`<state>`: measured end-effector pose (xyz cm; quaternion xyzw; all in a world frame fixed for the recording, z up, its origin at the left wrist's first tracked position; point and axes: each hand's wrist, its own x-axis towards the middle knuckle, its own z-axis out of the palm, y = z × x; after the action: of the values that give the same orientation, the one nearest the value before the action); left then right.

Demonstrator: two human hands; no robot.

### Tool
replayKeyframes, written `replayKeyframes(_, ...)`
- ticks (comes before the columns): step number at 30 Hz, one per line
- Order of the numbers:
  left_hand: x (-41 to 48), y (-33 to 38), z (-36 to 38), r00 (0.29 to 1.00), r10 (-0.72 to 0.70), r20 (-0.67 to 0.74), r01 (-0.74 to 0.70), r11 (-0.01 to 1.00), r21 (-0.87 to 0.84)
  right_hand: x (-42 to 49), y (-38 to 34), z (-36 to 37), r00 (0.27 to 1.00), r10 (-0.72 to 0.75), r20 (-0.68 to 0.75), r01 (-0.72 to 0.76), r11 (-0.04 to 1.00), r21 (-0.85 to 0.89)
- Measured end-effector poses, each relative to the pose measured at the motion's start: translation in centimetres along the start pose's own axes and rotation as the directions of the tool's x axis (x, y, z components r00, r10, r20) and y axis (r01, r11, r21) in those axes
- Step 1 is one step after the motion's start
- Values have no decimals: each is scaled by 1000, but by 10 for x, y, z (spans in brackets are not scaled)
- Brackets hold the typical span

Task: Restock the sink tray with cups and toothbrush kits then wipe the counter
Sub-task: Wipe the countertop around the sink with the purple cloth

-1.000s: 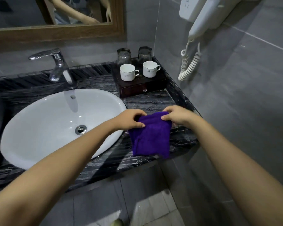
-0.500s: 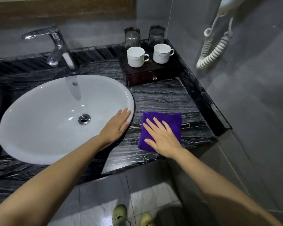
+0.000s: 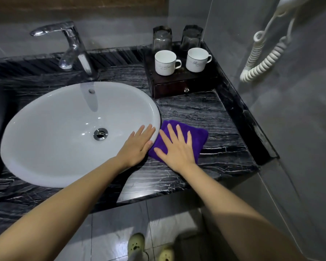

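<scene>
A folded purple cloth lies flat on the black marble counter, just right of the white basin. My right hand presses on the cloth with straight, spread fingers. My left hand rests flat on the basin's right rim, fingers straight, beside the cloth's left edge. At the back right corner a dark wooden tray with a small drawer knob carries two white cups and two upturned glasses.
A chrome tap stands behind the basin. A white hair dryer with a coiled cord hangs on the grey tiled wall to the right. A raised marble lip borders the counter's right side. My slippers show on the floor tiles below.
The cloth went from held up in both hands to lying flat on the counter. My right hand has since slid it left against the basin; my left hand stays on the rim.
</scene>
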<state>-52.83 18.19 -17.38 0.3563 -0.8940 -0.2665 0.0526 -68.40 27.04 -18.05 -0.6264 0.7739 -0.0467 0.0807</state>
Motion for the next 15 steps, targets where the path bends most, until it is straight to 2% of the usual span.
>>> replayKeyframes(11, -4, 0, -1, 1000, -9, 0, 9, 998, 60, 38, 21, -5, 1000, -7, -14, 7, 1000, -21)
replayKeyframes(15, -35, -7, -2, 998, -43, -45, 51, 979, 199, 33, 35, -4, 999, 26, -42, -26, 1000, 0)
